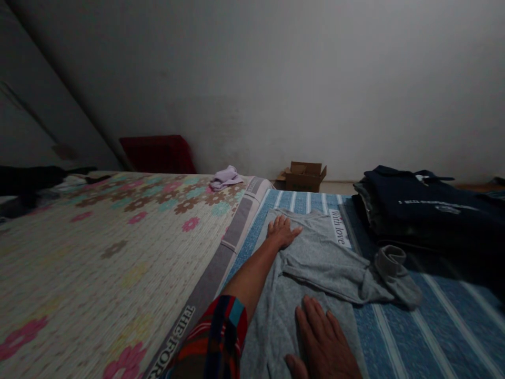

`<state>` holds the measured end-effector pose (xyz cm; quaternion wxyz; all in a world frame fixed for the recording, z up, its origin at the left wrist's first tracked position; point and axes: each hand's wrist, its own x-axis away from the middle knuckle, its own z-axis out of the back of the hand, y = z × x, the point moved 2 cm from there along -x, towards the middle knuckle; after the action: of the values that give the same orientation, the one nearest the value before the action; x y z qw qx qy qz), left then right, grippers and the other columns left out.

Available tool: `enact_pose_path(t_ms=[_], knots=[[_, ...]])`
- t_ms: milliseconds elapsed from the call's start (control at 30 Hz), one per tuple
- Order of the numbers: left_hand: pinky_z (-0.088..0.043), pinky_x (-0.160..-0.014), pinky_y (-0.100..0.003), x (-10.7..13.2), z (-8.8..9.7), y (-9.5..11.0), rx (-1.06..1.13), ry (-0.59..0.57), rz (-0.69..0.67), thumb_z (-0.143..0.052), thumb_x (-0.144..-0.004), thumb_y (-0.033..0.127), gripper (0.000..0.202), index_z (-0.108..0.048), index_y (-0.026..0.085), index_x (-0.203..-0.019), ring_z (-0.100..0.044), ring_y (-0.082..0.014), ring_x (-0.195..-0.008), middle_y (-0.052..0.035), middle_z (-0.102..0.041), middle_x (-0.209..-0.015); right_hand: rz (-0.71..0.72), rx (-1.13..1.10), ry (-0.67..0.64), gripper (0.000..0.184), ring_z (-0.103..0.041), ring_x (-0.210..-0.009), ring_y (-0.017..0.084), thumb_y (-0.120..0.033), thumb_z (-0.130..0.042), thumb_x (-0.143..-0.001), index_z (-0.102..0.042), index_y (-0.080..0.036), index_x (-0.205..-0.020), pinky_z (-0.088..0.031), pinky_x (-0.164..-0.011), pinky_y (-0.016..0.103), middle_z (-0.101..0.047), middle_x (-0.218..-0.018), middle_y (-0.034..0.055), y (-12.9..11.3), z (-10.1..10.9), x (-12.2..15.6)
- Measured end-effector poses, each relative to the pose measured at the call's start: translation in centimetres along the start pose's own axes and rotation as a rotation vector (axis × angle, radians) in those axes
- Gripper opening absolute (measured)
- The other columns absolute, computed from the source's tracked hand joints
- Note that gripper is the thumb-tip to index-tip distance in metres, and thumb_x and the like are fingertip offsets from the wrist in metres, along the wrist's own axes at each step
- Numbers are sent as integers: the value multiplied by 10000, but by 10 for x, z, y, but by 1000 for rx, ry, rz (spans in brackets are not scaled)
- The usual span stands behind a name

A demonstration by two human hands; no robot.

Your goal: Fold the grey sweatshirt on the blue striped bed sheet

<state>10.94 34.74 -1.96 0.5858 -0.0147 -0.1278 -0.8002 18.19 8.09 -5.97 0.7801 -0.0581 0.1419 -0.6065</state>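
Note:
A grey long-sleeved top [315,258] lies spread on a blue striped sheet [414,321]. One sleeve is folded across it, its cuff [392,260] turned up at the right. My left hand [281,231] is stretched far forward and lies flat, fingers apart, on the upper left part of the top. My right hand [321,342] rests flat with fingers together on the near part of the same garment. Neither hand grips anything.
A flowered woven mat [98,252] covers the raised surface at left, with a lilac cloth [224,178] on its far end. Folded dark navy clothes [426,208] are stacked at right. A cardboard box [302,176] and a red cushion [158,153] stand by the wall.

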Motion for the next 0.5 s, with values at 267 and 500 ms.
enact_pose_path(t_ms=[267, 500], knots=[[-99, -1119, -488, 1, -4, 0, -11, 83, -13, -117, -836, 706, 840, -226, 134, -1441, -63, -254, -1415, -122, -134, -1539, 8, -14, -13, 658, -366, -1282, 352, -608, -510, -803, -512, -193, -1314, -382, -997, 535, -360, -1403, 136, 1, 0, -2], [-183, -1109, -417, 6, -5, -1, -29, 235, -34, -182, -923, 564, 636, -376, 145, -1360, -219, -233, -1382, -122, -313, -1483, 16, -1, -5, 625, -366, -1280, 348, -577, -515, -812, -512, -204, -1313, -390, -991, 533, -356, -1405, 131, 1, 2, 1]])
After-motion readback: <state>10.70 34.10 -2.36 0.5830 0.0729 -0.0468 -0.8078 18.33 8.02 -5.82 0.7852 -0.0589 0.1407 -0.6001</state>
